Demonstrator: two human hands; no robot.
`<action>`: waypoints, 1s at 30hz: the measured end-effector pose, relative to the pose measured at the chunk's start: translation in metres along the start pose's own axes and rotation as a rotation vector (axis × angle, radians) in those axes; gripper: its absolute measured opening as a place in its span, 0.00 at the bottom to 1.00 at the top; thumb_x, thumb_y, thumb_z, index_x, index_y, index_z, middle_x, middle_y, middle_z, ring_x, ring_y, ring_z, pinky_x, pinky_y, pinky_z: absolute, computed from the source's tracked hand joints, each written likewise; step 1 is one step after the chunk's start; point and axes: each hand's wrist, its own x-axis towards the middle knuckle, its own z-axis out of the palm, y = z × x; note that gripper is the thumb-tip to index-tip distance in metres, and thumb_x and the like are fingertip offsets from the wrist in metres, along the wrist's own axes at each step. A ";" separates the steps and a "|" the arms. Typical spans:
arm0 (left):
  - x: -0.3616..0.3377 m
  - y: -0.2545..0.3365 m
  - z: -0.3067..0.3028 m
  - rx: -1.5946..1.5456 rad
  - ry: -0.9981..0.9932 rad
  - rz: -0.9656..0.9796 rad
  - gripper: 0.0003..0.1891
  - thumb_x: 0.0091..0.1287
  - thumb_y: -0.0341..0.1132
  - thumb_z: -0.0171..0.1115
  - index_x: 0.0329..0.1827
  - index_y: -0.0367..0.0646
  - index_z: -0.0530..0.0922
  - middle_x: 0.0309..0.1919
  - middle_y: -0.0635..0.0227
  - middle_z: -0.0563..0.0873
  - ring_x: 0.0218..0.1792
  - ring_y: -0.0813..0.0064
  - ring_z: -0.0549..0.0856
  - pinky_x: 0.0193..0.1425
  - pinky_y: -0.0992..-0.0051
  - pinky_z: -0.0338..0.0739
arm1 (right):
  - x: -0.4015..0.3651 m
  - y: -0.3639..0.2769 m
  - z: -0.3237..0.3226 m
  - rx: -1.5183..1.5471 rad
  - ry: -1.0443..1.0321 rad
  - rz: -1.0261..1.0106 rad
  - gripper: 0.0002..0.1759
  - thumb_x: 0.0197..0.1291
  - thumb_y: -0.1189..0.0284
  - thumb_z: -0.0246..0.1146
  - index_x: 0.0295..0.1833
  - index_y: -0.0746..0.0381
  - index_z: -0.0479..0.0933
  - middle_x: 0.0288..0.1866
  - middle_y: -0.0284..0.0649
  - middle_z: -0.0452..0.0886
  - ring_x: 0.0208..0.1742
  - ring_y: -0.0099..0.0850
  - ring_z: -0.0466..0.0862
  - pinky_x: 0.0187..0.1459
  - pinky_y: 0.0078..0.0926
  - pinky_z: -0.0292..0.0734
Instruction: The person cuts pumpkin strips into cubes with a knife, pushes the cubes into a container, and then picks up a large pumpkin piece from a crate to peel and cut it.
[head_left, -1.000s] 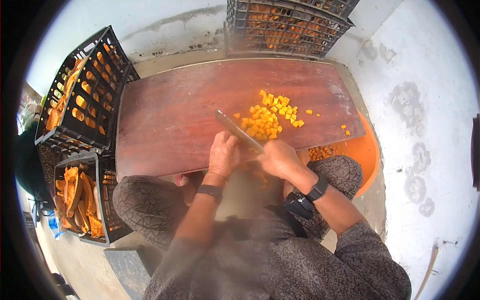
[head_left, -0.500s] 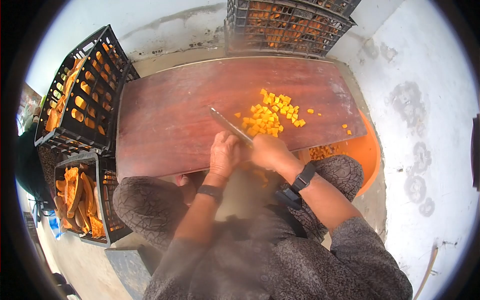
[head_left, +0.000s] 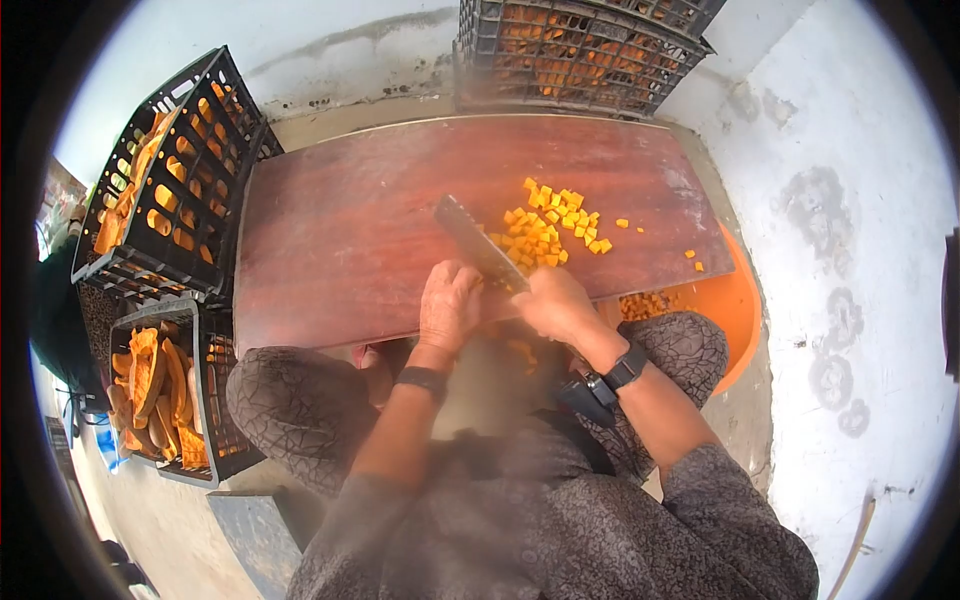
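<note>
My right hand point(head_left: 555, 303) is wrapped round the handle of a knife point(head_left: 478, 240). Its broad blade slants up and to the left over the board, its flat side showing. My left hand point(head_left: 450, 305) is closed, with curled fingers, at the near edge of the red-brown wooden board point(head_left: 330, 230), just left of the blade. Whatever its fingers press on is hidden. Beyond the blade lies a heap of small orange pumpkin cubes point(head_left: 535, 235), with a few loose cubes to its right.
Left of the board, a black crate point(head_left: 190, 170) and a lower crate point(head_left: 225, 390) hold pumpkin pieces. More crates point(head_left: 580, 60) stand behind. An orange tub point(head_left: 745, 310) with diced pieces sits under the board's right end. A white wall rises at right.
The knife blade has turned so that more of its flat side shows, and its tip has shifted slightly right and up. My right hand has moved a little to the right; my left stays nearly in place.
</note>
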 end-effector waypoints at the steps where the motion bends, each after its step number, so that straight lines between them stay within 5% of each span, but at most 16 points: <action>1: 0.000 0.000 0.000 -0.001 -0.001 0.000 0.05 0.56 0.25 0.66 0.35 0.43 0.81 0.39 0.60 0.81 0.45 0.54 0.80 0.49 0.60 0.77 | -0.003 -0.002 -0.004 -0.019 -0.014 -0.013 0.14 0.58 0.65 0.65 0.37 0.67 0.83 0.37 0.57 0.84 0.42 0.54 0.85 0.45 0.46 0.79; 21: -0.003 -0.004 0.000 0.016 0.029 0.063 0.07 0.54 0.23 0.64 0.37 0.40 0.79 0.43 0.57 0.79 0.48 0.52 0.79 0.49 0.59 0.79 | -0.020 -0.010 -0.015 -0.029 -0.101 -0.009 0.13 0.57 0.68 0.64 0.35 0.70 0.83 0.33 0.58 0.83 0.40 0.55 0.85 0.43 0.47 0.78; 23: -0.002 -0.002 -0.002 0.020 0.009 0.047 0.07 0.54 0.23 0.63 0.36 0.40 0.79 0.43 0.57 0.79 0.48 0.52 0.79 0.49 0.59 0.79 | -0.017 -0.009 -0.016 -0.038 -0.159 -0.051 0.17 0.63 0.70 0.60 0.33 0.77 0.79 0.18 0.50 0.79 0.20 0.38 0.84 0.25 0.37 0.77; 30: -0.002 -0.002 0.000 0.030 0.016 0.022 0.07 0.55 0.23 0.62 0.36 0.40 0.79 0.43 0.57 0.80 0.48 0.52 0.79 0.49 0.59 0.78 | -0.009 -0.017 -0.020 -0.002 -0.269 0.054 0.16 0.61 0.71 0.59 0.28 0.76 0.78 0.17 0.51 0.79 0.19 0.40 0.82 0.25 0.36 0.78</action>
